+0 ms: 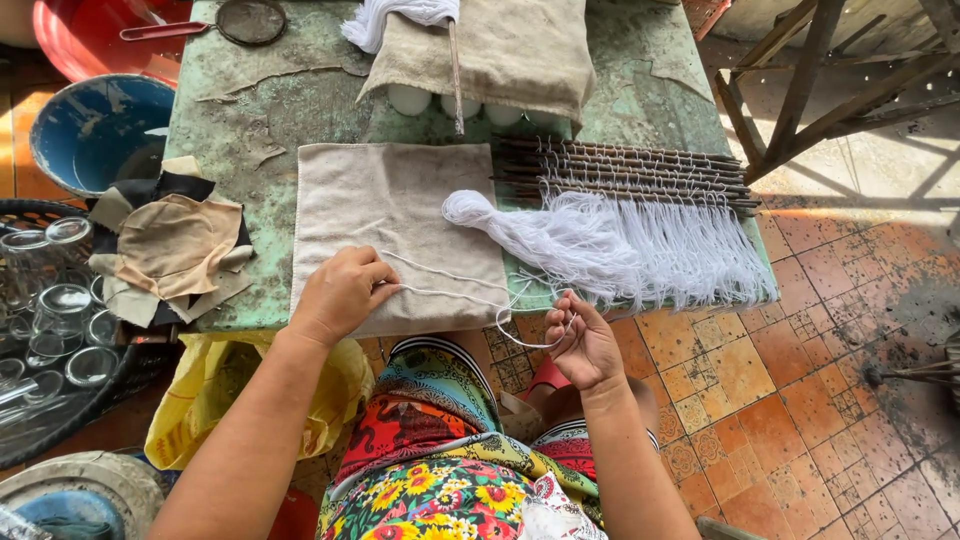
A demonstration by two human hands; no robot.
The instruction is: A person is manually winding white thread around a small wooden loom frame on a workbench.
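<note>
- A white string [450, 290] is held taut over the cloth [390, 215], pinched in the closed left hand [340, 292] and right hand [582, 343].
- Plenty of sticks [640, 165] already strung; loose thread bundle [560, 235] left on the worktop [250, 110], so probably midway.

1. Left hand [340, 293]: palm down, knuckles up, fingers curled in and pinched shut at the thumb side
2. Left forearm bare, running from lower left up to the wrist
3. Right hand [583, 345]: lower and nearer the body, palm turned inward, fingers [566, 312] bunched in a pinch
4. Right forearm bare, rising from bottom centre
</note>
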